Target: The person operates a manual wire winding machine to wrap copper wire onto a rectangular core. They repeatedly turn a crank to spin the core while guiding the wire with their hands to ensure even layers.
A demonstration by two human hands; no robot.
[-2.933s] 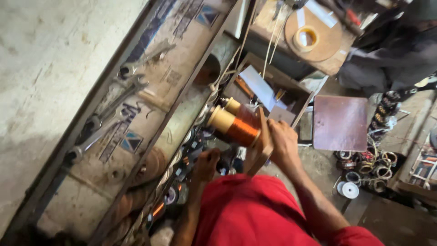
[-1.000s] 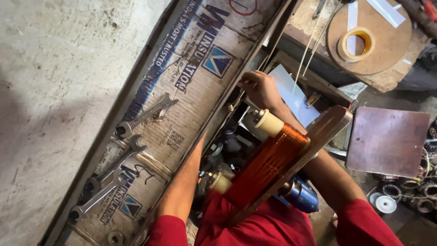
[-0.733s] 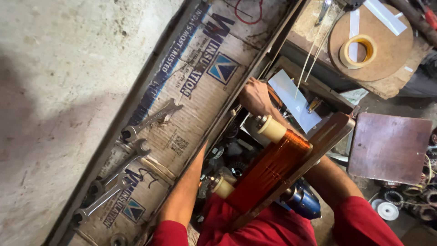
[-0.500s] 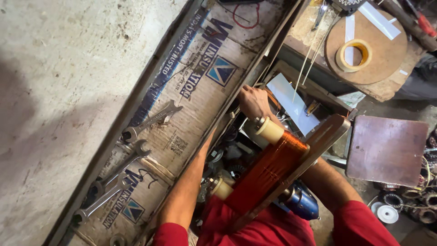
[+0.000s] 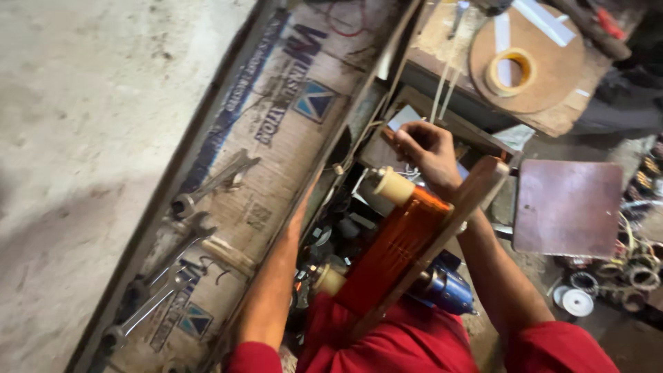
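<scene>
right hand raised ahead with fingers curled, forearm bare, left hand hidden, left arm reaching forward

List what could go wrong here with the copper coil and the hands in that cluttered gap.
1. The copper coil rests tilted across the lap against a wooden strip, with neither hand on it; it may slide off.
2. The right hand pinches something small by thin strands running to the bench; a tug could snag them.
3. The left forearm reaches down into the parts-filled gap, its hand hidden; it may scrape on edges there.
</scene>
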